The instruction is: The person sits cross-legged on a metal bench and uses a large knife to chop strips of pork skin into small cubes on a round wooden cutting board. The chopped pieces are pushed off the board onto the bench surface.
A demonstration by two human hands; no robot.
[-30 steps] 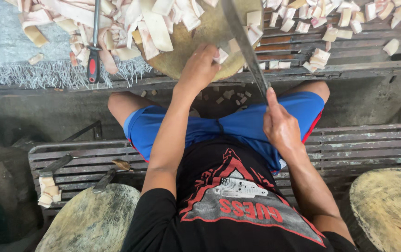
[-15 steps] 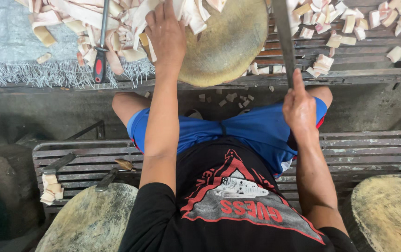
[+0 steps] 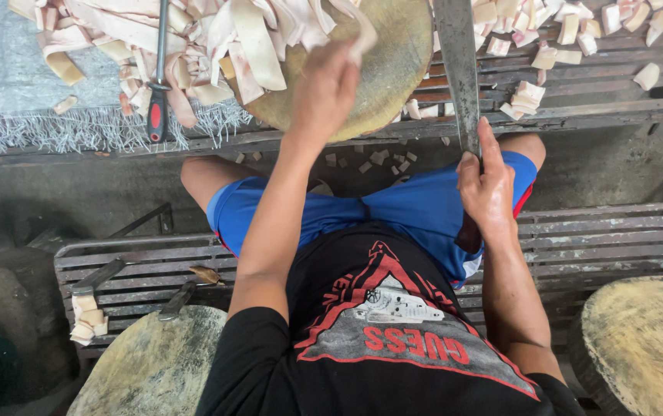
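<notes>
The top edge cuts off the long blade [image 3: 457, 69], so its tip is out of view, and its handle is hidden inside the right hand [image 3: 487, 185], whose fingers are wrapped tight around it above the blue shorts [image 3: 416, 212]. The left hand [image 3: 330, 88] is reached out over the round wooden chopping block [image 3: 393, 69], fingers curled on a pale strip [image 3: 358, 35]; the hand shows only its back, so how firmly it pinches is hard to make out. More pale, fatty-looking strips [image 3: 254, 46] lie heaped across the block's left part and over the grey fringed mat [image 3: 8, 85] beside it — too tangled to count.

Three round blocks show: the one in use, plus two worn ones at the lower corners, left [image 3: 154, 370] and right [image 3: 644, 347], both partly cut off. One sharpening steel with a red-and-black handle [image 3: 157, 92] lies among the strips. Small square-cut pieces [image 3: 547, 58] are scattered over the slatted metal bench [image 3: 617, 100] at upper right, with a few fallen crumbs [image 3: 378, 158] on the floor below. Near the lower left block, two dull knife-like tools [image 3: 100, 276] rest on the slats beside a small stack of pieces [image 3: 86, 320].
</notes>
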